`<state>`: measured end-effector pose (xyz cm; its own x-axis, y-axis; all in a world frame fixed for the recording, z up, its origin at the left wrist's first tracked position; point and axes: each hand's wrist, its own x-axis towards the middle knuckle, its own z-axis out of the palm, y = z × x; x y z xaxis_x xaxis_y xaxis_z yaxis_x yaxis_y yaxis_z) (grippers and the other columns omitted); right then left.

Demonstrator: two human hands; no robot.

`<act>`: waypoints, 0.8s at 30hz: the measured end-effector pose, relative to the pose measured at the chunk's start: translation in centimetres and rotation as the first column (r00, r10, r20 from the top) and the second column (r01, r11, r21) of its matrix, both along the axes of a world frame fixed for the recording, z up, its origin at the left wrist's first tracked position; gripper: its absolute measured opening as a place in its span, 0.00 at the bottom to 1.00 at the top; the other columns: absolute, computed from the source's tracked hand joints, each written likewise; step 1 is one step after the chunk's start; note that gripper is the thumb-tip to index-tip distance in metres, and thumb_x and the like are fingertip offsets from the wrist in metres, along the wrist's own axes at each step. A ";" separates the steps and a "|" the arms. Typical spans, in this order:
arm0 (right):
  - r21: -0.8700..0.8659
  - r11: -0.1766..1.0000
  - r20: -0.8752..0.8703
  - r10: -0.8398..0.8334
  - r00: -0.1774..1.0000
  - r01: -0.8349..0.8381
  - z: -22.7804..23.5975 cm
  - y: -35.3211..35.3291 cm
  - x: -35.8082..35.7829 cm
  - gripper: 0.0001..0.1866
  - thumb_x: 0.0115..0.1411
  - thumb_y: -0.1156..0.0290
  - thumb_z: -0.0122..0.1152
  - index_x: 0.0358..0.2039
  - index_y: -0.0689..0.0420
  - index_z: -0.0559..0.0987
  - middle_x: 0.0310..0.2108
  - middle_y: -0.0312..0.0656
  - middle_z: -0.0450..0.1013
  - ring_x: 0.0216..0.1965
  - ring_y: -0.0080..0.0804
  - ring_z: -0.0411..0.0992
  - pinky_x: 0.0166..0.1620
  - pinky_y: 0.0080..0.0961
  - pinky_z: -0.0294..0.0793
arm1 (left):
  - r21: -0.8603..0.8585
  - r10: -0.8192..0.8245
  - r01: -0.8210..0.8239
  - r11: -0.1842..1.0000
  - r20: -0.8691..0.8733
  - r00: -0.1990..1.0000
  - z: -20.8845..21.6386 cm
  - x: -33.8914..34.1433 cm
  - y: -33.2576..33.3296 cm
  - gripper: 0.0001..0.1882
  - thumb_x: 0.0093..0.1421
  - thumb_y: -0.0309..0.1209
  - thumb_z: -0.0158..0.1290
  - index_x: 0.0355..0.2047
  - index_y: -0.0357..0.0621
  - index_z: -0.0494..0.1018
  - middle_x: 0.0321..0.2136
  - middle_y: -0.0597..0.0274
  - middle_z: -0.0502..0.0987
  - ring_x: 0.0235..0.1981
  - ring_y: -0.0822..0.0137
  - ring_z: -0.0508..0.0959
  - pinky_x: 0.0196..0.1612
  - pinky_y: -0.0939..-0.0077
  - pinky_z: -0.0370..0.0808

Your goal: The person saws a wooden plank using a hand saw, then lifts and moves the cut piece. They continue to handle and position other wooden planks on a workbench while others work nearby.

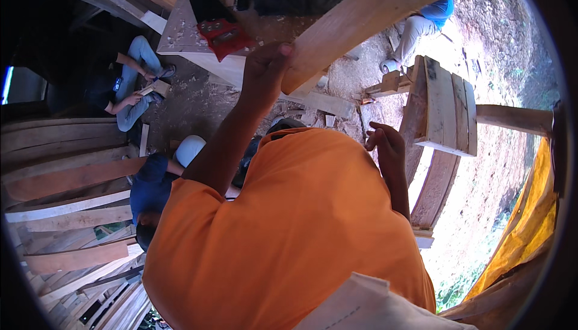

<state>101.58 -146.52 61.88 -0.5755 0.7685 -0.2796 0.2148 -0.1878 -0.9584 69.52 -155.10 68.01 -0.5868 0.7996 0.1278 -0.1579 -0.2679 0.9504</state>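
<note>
A long, pale wooden board [367,20] rises to the upper right from my left hand [269,65]. My left hand is closed around its lower end, the thumb lying on the board's face. My right hand [387,141] holds nothing. Its fingers are loosely bent and apart, and it hangs near my right side, left of a slatted wooden piece [447,104]. Beyond my left hand, a handsaw [221,32] with a red handle and dark blade lies on a wooden workbench [177,35].
Wood shavings and offcuts [340,106] litter the ground. Stacked planks [72,176] fill the left side. A person in dark blue [153,182] is close at my left; another in jeans [138,83] sits beyond. A person in blue [438,10] sits far right. A yellow tarp [521,225] hangs at right.
</note>
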 end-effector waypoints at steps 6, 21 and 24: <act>0.349 0.855 -0.067 0.431 0.900 -0.384 4.3 3.1 -16.0 0.17 0.71 0.61 0.57 0.46 0.64 0.81 0.40 0.42 0.78 0.42 0.30 0.76 0.52 0.29 0.74 | -0.112 0.343 -0.352 0.929 -0.095 0.935 -1.2 -8.4 -6.2 0.21 0.76 0.42 0.46 0.37 0.39 0.79 0.27 0.73 0.74 0.31 0.83 0.67 0.37 0.82 0.66; 0.646 0.432 0.341 0.575 0.744 -0.630 4.2 -0.2 -40.8 0.29 0.52 0.62 0.77 0.53 0.56 0.77 0.42 0.49 0.77 0.43 0.40 0.79 0.47 0.35 0.78 | -0.034 0.514 -0.769 0.638 -0.725 0.459 -1.7 -16.4 -14.5 0.08 0.66 0.25 0.56 0.44 0.34 0.74 0.31 0.55 0.75 0.30 0.64 0.75 0.34 0.68 0.72; 0.631 0.492 0.309 0.550 0.776 -0.600 5.0 -0.9 -41.0 0.27 0.51 0.63 0.78 0.49 0.56 0.76 0.38 0.46 0.77 0.40 0.39 0.79 0.45 0.33 0.78 | 0.113 0.440 -0.794 0.597 -0.874 0.206 -1.5 -18.9 -15.2 0.09 0.63 0.23 0.58 0.44 0.37 0.74 0.29 0.54 0.73 0.27 0.57 0.74 0.30 0.64 0.71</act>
<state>60.63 -147.38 66.84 -0.9621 0.2501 0.1084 0.0921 0.6726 -0.7342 50.65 -170.29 66.53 -0.6825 0.3053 0.6640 0.7238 0.4081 0.5564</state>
